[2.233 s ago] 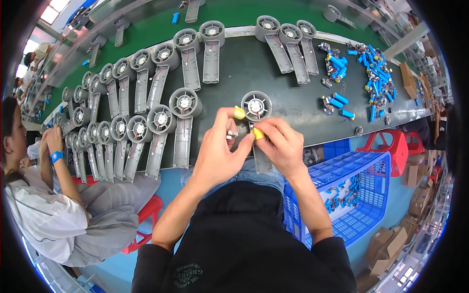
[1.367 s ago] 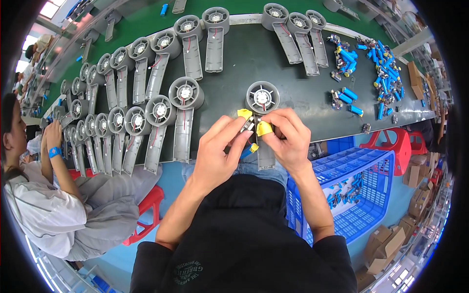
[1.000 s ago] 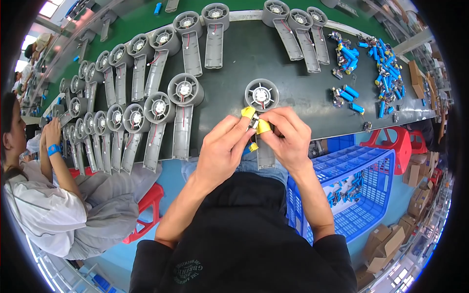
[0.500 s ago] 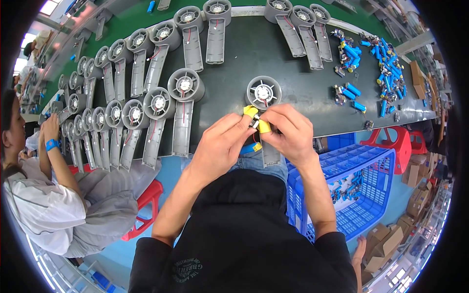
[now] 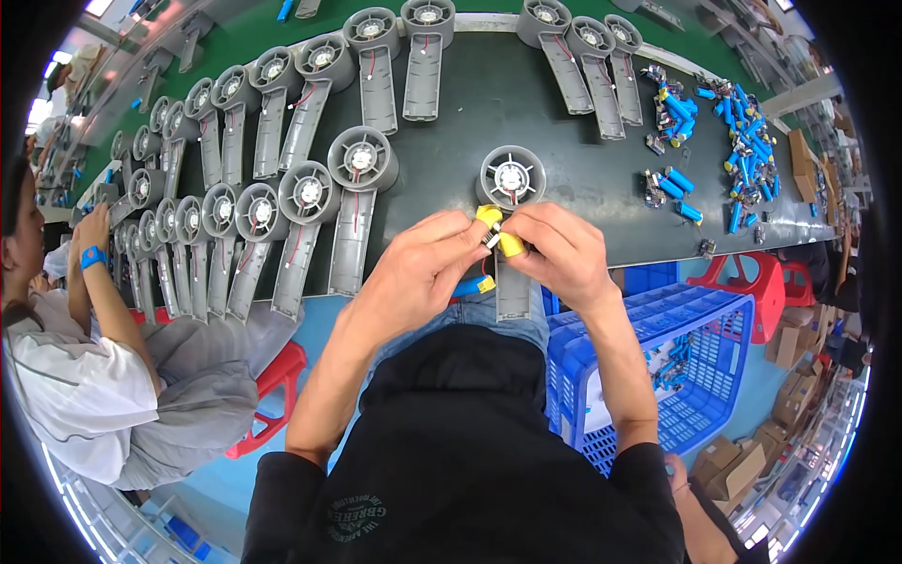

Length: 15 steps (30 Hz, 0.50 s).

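Observation:
A grey fan housing (image 5: pixel 512 176) lies in front of me, its long grey handle half (image 5: pixel 513 293) running down past the table edge. Over the top of that handle my two hands meet, each with yellow covering at the fingertips. My left hand (image 5: pixel 420 261) is closed in a pinch on a small circuit board (image 5: pixel 490 237) with dark and white parts. Beneath it hangs a blue battery cell (image 5: pixel 472 287) with a yellow end. My right hand (image 5: pixel 562 252) is closed against the board's right side; what sits between its fingertips is too small to make out.
Rows of similar fan housings (image 5: pixel 365 158) fill the table's left side, with several at the back. Blue cells with boards (image 5: pixel 747 141) are piled at right. A blue crate (image 5: pixel 648 324) and red stool (image 5: pixel 766 296) stand below right. A co-worker (image 5: pixel 80 376) sits at left.
My view has shifted slightly. Both hands stay together at the board with almost the same pinch. An arm at the lower right shows more now.

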Tool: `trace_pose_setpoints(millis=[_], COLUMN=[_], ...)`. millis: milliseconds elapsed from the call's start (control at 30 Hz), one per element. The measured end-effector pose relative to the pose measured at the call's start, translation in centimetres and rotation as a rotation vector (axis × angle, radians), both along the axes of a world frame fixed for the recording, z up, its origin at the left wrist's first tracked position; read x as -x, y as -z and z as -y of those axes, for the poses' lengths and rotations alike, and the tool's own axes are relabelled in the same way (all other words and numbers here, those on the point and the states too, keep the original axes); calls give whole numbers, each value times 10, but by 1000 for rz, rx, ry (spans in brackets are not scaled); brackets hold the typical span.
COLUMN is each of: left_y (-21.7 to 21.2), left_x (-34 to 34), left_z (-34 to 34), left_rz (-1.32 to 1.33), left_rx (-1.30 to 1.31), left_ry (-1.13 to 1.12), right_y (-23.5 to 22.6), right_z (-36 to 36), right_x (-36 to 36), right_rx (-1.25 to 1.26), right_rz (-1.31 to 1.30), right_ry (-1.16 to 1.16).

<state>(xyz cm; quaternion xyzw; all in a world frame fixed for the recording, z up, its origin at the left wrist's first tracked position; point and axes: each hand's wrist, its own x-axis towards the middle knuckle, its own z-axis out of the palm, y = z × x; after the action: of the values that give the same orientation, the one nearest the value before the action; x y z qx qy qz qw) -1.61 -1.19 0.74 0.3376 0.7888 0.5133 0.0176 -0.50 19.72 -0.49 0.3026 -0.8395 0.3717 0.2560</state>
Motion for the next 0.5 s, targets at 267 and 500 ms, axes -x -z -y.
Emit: trace_pose_setpoints(millis=[267,500], left_y=[-1,-12], left_x=[4,-9], left_z=[0,-13], left_rz=[-50,287], left_rx=[75,-81], left_ry=[5,-159], right_y=[-2,-2], right_z=[-1,12], right_x=[-7,-71], right_rx=[-56,398], right_rz=[67,961], right_ry=[51,440])
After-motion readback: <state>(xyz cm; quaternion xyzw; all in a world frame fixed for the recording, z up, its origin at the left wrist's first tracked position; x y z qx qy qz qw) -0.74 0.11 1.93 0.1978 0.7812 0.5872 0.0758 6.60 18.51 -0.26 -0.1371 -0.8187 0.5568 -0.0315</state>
